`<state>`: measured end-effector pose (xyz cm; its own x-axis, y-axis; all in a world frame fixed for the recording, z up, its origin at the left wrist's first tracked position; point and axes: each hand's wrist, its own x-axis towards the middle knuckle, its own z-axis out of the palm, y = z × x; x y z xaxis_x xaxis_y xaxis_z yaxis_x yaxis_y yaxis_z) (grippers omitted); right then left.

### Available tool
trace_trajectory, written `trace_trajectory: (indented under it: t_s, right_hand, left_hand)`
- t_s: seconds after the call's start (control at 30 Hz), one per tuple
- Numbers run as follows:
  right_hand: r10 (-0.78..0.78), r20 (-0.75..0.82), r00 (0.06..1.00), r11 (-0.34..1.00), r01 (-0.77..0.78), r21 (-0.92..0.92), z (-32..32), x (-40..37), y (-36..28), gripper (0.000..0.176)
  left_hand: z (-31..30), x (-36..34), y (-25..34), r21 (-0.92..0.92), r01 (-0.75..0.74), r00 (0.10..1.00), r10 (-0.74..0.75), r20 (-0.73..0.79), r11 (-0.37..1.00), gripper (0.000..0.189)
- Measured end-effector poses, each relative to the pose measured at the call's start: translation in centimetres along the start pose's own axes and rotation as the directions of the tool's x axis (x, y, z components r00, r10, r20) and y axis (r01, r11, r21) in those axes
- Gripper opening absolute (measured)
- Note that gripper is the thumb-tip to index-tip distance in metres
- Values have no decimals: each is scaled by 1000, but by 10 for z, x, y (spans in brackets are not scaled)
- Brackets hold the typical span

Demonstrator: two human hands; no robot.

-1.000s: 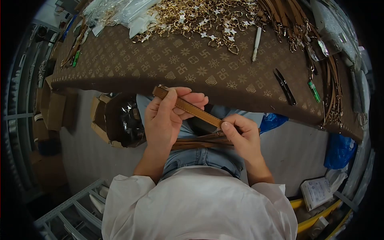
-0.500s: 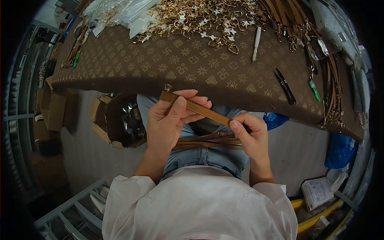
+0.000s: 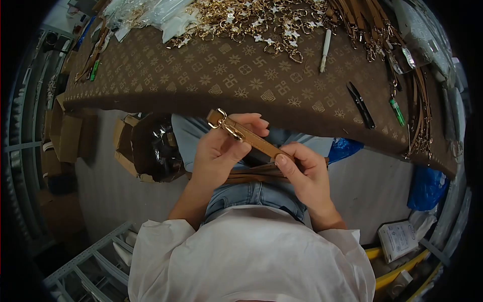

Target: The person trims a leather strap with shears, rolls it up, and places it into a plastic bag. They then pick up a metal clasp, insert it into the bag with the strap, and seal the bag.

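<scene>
A brown leather strap (image 3: 262, 145) with pale stitching slants between my hands, just in front of the table's near edge. My left hand (image 3: 221, 156) is closed on its upper left end, the thumb by a gold snap hook (image 3: 234, 132). A gold ring (image 3: 217, 117) sits around the strap's end beyond that hook. My right hand (image 3: 308, 176) pinches the strap lower down between thumb and fingers. Under my hands, several more brown straps (image 3: 251, 177) lie across my lap. Where the held strap runs past my right hand is hidden.
A patterned brown cloth covers the table (image 3: 201, 80). On it lie a heap of gold charms (image 3: 251, 22), a white-handled brush (image 3: 325, 50), black snips (image 3: 360, 105), a green lighter-like item (image 3: 396, 111) and hanging straps (image 3: 420, 116). An open carton (image 3: 158, 151) stands below left.
The strap's upper left end has turned, bringing its gold hook and ring into view on top. My right hand has shifted slightly left; my left thumb has moved beside the hook.
</scene>
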<state>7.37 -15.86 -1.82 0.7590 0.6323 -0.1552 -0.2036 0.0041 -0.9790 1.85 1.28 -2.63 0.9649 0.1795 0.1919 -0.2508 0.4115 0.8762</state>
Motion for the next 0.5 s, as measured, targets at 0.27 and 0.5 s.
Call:
trace_trajectory:
  t_s: [0.27, 0.5]
  right_hand:
    - [-140, -90, 986, 979, 124, -162, 8, -4, -3, 12]
    - [-57, -71, 996, 996, 52, -76, 6, -4, -1, 13]
  left_hand:
    - [18, -8, 5, 52, 221, 969, -214, -120, 974, 41]
    - [17, -3, 12, -82, 303, 919, -314, -238, 949, 34]
